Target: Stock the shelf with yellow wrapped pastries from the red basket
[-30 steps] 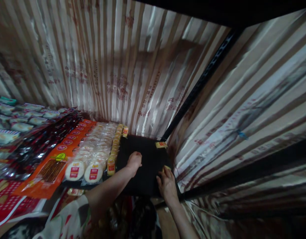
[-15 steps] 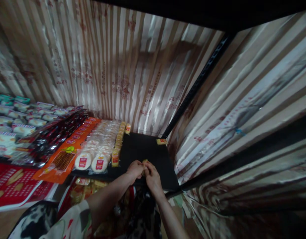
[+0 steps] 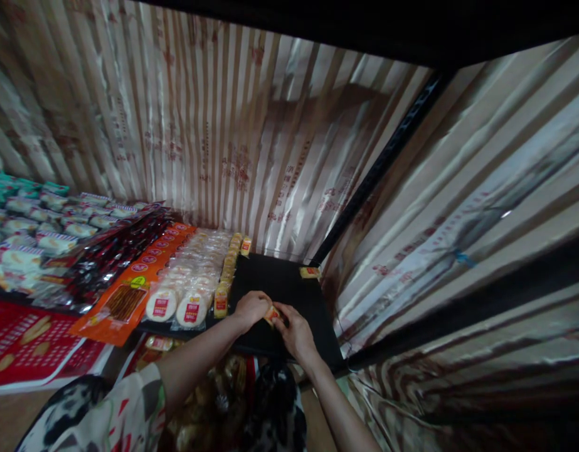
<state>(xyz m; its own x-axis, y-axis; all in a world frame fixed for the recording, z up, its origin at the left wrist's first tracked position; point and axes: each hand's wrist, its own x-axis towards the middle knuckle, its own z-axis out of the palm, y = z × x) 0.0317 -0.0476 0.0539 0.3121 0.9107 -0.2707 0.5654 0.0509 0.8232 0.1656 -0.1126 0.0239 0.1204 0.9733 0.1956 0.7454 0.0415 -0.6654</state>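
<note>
**Held item:** small yellow wrapped packet with a red label (image 3: 271, 314). It sits between the two hands, just above the black shelf board (image 3: 289, 285) and near the board's front edge.

**Left hand** (image 3: 250, 307): at 9 o'clock of the held packet. The fingers are curled narrow and closed on its left end. A patterned white sleeve (image 3: 124, 414) covers the upper arm.

**Right hand** (image 3: 296, 333): at 4 o'clock of the held packet. The fingers are drawn narrow and pinch its right end.

**On the shelf**
- Second small yellow packet (image 3: 310, 272): lies alone at 1 o'clock of the hands, in the far right corner of the board, well apart from them.
- Single-file row of small yellow packets (image 3: 227, 275): runs from 9 o'clock toward 11 o'clock along the board's left edge. Its nearest packet is just beside the left hand.
- Round white cakes in clear wrappers with red labels (image 3: 176, 307): two rows, touching the yellow row on its left side.
- Flat orange packets (image 3: 129, 298): at 9 o'clock, next outward from the cakes.
- Glossy dark red packets (image 3: 115, 251): at 10 o'clock, beyond the orange ones.
- Pale packets with green tops (image 3: 35, 220): at the far left.
- Red printed packet showing biscuits (image 3: 26, 339): at 8 o'clock, on a lower level.

**Surround:** shiny brown-and-cream striped sheeting (image 3: 223, 125) covers the back and right side. A black perforated upright post (image 3: 378, 169) rises from the far right corner at 1 o'clock.
</note>
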